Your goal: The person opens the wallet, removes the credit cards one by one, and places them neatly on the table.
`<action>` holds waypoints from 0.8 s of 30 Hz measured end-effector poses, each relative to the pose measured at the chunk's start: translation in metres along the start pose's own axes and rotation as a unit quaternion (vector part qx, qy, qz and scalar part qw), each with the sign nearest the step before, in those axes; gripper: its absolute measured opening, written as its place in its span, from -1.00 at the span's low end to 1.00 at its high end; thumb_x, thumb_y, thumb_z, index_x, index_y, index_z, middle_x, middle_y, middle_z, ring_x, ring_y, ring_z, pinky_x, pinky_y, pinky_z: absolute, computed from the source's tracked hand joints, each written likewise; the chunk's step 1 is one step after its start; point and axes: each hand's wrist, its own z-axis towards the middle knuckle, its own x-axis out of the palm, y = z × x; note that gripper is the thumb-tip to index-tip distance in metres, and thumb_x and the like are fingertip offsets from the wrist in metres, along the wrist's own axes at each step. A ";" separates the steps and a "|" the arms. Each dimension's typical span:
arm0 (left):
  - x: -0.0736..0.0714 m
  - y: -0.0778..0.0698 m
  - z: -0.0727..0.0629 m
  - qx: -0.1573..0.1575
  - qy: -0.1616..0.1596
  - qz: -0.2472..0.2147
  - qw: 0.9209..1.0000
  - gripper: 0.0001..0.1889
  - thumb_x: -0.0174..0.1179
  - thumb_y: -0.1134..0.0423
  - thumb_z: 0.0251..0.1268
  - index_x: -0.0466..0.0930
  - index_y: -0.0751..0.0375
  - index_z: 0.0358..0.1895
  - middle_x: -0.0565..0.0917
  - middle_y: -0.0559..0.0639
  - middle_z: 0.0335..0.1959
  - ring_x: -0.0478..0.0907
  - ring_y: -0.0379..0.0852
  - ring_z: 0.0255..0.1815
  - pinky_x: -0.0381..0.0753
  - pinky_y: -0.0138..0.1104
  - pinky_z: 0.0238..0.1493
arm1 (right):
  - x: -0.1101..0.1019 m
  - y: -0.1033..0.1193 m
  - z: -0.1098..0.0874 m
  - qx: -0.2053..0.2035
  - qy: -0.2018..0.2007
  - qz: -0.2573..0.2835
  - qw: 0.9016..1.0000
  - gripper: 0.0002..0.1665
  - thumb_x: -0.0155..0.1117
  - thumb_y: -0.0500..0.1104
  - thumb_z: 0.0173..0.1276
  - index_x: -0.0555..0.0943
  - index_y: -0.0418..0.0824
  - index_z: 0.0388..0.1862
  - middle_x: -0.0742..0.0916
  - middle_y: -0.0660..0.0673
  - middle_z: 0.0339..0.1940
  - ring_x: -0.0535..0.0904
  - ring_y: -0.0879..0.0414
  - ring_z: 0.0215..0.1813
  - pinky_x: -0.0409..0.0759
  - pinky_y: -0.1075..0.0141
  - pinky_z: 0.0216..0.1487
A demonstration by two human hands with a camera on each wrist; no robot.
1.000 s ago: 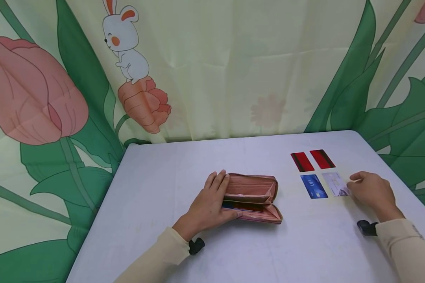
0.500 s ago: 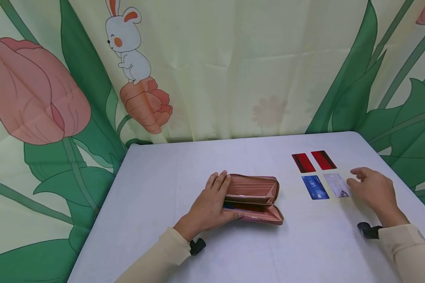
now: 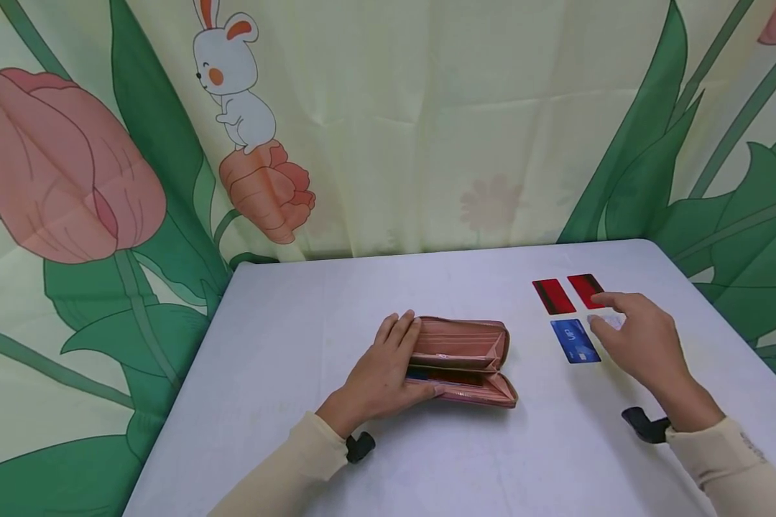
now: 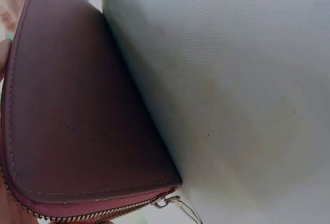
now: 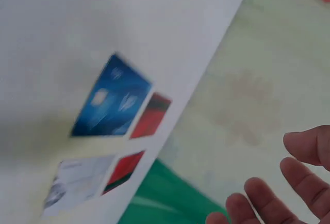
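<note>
A pink zip wallet (image 3: 459, 345) stands unzipped on the table, its two halves spread apart. My left hand (image 3: 376, 384) holds its left end, fingers along the far half and thumb over the near half. Coloured card edges (image 3: 453, 377) show in the near compartment. In the left wrist view the wallet's smooth outer side (image 4: 87, 110) and zipper fill the left. My right hand (image 3: 647, 345) hovers over the cards, thumb and index finger apart, holding nothing. It partly hides a pale card (image 5: 82, 177) in the head view. A blue VIP card (image 3: 575, 341) lies beside that.
Two red cards with dark stripes, a left one (image 3: 554, 296) and a right one (image 3: 582, 289), lie behind the blue and pale cards. The white-covered table (image 3: 310, 323) ends at a printed curtain (image 3: 388, 143) with tulips and a rabbit.
My right hand has moved left, from beside the pale card to over it, with its thumb and index finger spread wider. The left hand and wallet have stayed in place.
</note>
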 end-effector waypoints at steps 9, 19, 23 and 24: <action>0.001 0.001 0.001 -0.003 0.001 -0.002 1.000 0.15 0.28 -0.40 0.29 -0.01 0.27 0.69 0.01 0.15 0.72 -0.03 0.20 0.69 0.34 -0.07 0.53 | 0.012 0.052 -0.011 -0.213 -0.034 0.036 0.976 -0.64 0.53 -0.40 0.19 0.73 -0.31 -0.01 0.74 -0.33 0.03 0.66 -0.31 0.07 0.69 -0.28 -0.09; 0.001 -0.001 0.002 -0.004 0.003 0.000 1.000 0.15 0.28 -0.40 0.28 -0.03 0.25 0.70 -0.01 0.14 0.72 -0.04 0.19 0.70 0.30 -0.07 0.55 | 0.031 0.095 -0.023 -0.360 0.033 0.069 0.930 -0.66 0.58 -0.44 0.11 0.77 -0.18 -0.14 0.78 0.03 -0.21 0.66 0.19 -0.23 0.76 0.19 -0.22; 0.003 0.000 0.002 -0.001 -0.003 0.006 1.000 0.15 0.28 -0.40 0.28 0.00 0.26 0.69 0.02 0.15 0.71 -0.01 0.20 0.68 0.33 -0.09 0.53 | 0.039 0.112 -0.030 -0.383 0.130 0.078 0.911 -0.72 0.53 -0.42 0.19 0.78 -0.10 -0.20 0.77 0.13 -0.30 0.58 0.30 -0.29 0.74 0.27 -0.20; 0.003 0.000 0.002 -0.001 -0.004 0.008 1.000 0.15 0.28 -0.40 0.28 0.00 0.27 0.69 0.03 0.15 0.71 -0.01 0.20 0.68 0.33 -0.09 0.53 | 0.042 0.115 -0.031 -0.386 0.152 0.077 0.906 -0.74 0.52 -0.41 0.21 0.79 -0.09 -0.22 0.77 0.14 -0.32 0.58 0.31 -0.29 0.74 0.26 -0.20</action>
